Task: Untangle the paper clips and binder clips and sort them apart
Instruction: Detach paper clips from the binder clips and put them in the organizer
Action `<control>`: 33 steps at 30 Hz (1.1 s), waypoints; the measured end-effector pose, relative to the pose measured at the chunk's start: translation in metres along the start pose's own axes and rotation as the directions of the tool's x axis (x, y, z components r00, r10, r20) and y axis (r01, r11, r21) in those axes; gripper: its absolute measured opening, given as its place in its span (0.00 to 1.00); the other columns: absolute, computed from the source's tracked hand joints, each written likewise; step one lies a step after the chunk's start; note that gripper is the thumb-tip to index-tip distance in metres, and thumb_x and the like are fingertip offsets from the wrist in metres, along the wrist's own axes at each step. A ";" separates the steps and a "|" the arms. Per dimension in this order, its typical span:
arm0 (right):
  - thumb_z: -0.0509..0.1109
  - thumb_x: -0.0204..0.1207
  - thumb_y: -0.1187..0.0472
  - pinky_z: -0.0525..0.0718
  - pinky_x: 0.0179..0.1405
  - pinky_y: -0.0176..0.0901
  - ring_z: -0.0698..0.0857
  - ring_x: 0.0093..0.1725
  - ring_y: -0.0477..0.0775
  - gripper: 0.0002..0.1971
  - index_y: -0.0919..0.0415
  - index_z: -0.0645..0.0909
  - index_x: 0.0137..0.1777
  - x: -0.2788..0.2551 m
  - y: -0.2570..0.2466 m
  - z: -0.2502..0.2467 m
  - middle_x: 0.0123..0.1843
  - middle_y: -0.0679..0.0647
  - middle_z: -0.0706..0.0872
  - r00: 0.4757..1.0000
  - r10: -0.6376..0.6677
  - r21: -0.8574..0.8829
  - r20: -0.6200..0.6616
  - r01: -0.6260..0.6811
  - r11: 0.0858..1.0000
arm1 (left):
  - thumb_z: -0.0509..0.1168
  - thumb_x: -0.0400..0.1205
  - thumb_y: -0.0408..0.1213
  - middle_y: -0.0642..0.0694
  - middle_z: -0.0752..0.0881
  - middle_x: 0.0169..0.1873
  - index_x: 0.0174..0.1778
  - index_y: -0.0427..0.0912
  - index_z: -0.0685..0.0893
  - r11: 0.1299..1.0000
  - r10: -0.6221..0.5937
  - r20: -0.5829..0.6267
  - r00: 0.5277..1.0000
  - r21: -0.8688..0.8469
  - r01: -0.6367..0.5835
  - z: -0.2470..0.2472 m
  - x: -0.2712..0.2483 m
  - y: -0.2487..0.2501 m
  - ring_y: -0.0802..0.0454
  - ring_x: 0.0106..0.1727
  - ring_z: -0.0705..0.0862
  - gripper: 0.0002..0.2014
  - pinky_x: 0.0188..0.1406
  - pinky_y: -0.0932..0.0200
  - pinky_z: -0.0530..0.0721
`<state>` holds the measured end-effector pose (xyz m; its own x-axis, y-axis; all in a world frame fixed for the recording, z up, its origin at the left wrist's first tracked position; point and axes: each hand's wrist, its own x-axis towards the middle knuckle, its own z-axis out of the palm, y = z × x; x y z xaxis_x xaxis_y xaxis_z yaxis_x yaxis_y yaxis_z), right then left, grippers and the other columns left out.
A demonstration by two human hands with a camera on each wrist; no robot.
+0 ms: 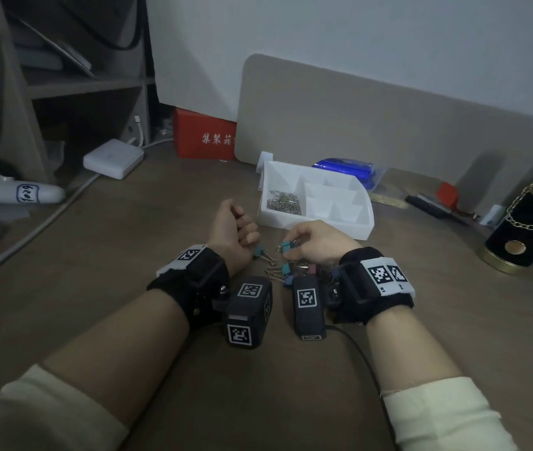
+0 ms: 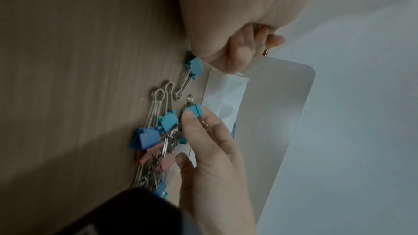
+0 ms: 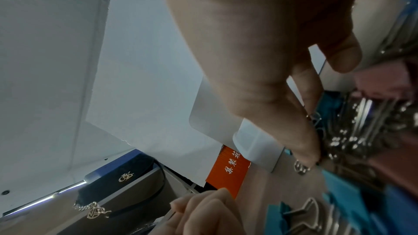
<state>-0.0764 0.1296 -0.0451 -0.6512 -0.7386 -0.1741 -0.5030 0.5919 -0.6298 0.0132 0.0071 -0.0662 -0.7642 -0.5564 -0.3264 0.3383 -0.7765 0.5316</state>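
Observation:
My right hand [image 1: 288,251] pinches a teal binder clip [image 2: 195,111] between thumb and forefinger, just above a tangled pile of blue, teal and pink binder clips [image 2: 156,138] mixed with wire. A silver paper clip [image 2: 204,122] hangs from the held clip. My left hand [image 1: 246,230] rests on the desk to the left, fingers curled into a loose fist with thin silver wire showing in it [image 2: 257,26]. One teal binder clip [image 1: 259,253] lies alone beside that hand. A white divided tray [image 1: 366,219] behind holds loose paper clips [image 1: 284,201] in its left compartment.
A red box [image 1: 205,135], a white power adapter [image 1: 114,159] with its cable and a beige board [image 1: 388,125] stand at the back. A blue pouch [image 1: 346,169] lies behind the tray. A black canister with a gold chain [image 1: 525,222] stands at the right.

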 end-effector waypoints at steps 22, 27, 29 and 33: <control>0.76 0.72 0.59 0.74 0.40 0.38 0.77 0.54 0.51 0.07 0.48 0.81 0.45 0.002 0.008 -0.007 0.52 0.52 0.81 0.955 -0.010 -0.023 -0.295 0.004 1.000 | 0.55 0.85 0.43 0.53 0.59 0.13 0.26 0.44 0.67 0.999 -0.021 0.061 0.998 0.033 0.019 0.001 -0.006 -0.001 0.59 0.11 0.55 0.20 0.08 0.69 0.52; 0.76 0.72 0.64 0.75 0.32 0.33 0.80 0.41 0.45 0.03 0.55 0.87 0.41 -0.008 -0.001 -0.015 0.37 0.43 0.83 0.987 -0.036 -0.130 -0.158 0.015 0.991 | 0.55 0.84 0.44 0.53 0.58 0.14 0.24 0.43 0.67 0.998 -0.054 0.080 0.995 0.026 0.052 0.001 -0.006 -0.002 0.58 0.12 0.55 0.21 0.10 0.70 0.50; 0.77 0.71 0.63 0.80 0.36 0.36 0.83 0.41 0.47 0.02 0.57 0.88 0.43 -0.011 -0.002 -0.017 0.38 0.46 0.87 0.995 -0.016 -0.177 -0.101 -0.002 0.984 | 0.55 0.83 0.45 0.53 0.58 0.14 0.24 0.43 0.67 0.998 -0.063 0.088 0.994 0.022 0.061 0.001 -0.006 -0.002 0.58 0.12 0.55 0.21 0.10 0.70 0.49; 0.78 0.71 0.63 0.82 0.46 0.41 0.86 0.48 0.53 0.05 0.57 0.89 0.46 -0.010 0.001 -0.015 0.47 0.54 0.90 0.994 0.035 -0.240 -0.099 -0.058 0.969 | 0.55 0.82 0.46 0.53 0.58 0.15 0.24 0.43 0.67 0.997 -0.077 0.110 0.991 0.025 0.074 0.000 -0.005 -0.001 0.58 0.12 0.55 0.21 0.11 0.69 0.49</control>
<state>-0.0789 0.1425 -0.0319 -0.7217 -0.6818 -0.1201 -0.5861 0.6940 -0.4182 0.0165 0.0109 -0.0652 -0.8434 -0.4595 -0.2784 0.2670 -0.8082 0.5250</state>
